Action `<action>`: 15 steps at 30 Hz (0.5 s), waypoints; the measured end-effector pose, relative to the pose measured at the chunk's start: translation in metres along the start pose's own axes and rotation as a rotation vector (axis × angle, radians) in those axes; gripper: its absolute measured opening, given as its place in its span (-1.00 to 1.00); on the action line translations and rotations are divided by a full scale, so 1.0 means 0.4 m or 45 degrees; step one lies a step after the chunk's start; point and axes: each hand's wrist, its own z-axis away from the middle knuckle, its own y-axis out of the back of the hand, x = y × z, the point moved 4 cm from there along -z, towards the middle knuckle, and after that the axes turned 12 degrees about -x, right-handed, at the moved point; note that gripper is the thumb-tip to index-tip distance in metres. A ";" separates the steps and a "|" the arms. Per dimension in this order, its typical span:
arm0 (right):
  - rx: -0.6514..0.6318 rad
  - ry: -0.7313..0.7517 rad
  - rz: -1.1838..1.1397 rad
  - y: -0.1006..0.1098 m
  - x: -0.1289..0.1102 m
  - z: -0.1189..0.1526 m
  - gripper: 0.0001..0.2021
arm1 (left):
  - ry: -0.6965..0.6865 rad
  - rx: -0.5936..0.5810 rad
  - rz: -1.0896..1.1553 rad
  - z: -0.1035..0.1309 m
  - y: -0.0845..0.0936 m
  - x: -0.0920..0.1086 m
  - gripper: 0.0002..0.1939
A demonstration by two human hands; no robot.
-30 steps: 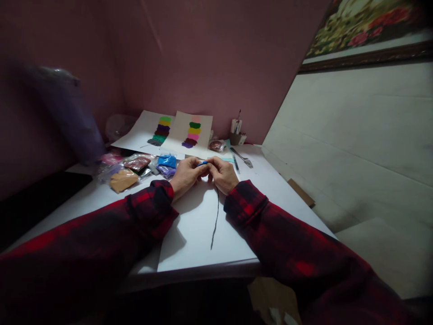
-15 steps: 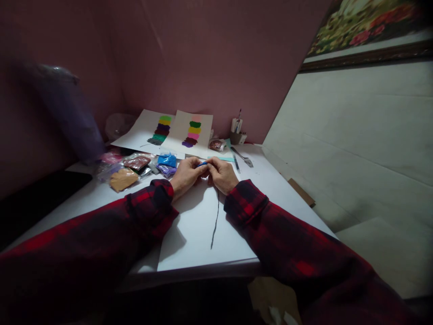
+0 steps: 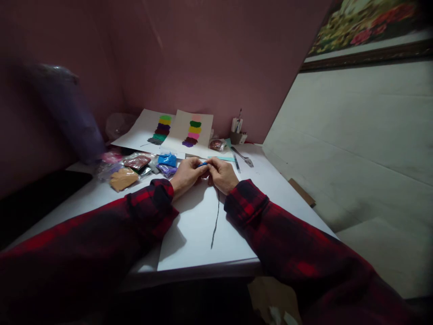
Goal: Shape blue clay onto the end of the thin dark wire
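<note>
My left hand (image 3: pixel 188 175) and my right hand (image 3: pixel 222 174) meet over a white sheet of paper (image 3: pixel 203 234). Both are closed, thumbs and fingertips pinching a small piece of blue modelling clay (image 3: pixel 202 164) between them. Most of the piece is hidden by the fingers. Below the right hand, a thin dark line (image 3: pixel 215 221) runs down the sheet toward its near edge. Just left of my left hand lies a packet of blue clay (image 3: pixel 167 159), with a purple packet (image 3: pixel 167 170) beneath it.
Further left are a tan packet (image 3: pixel 123 179) and a dark red packet (image 3: pixel 136 160). Two sheets with coloured bands, a left one (image 3: pixel 135 131) and a right one (image 3: pixel 172 131), lie at the back. A fork (image 3: pixel 242 156) and a pen holder (image 3: pixel 236 137) are at the back right.
</note>
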 end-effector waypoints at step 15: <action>-0.024 0.001 0.107 0.001 0.003 -0.002 -0.85 | 0.006 -0.019 -0.018 -0.008 0.002 -0.011 -0.81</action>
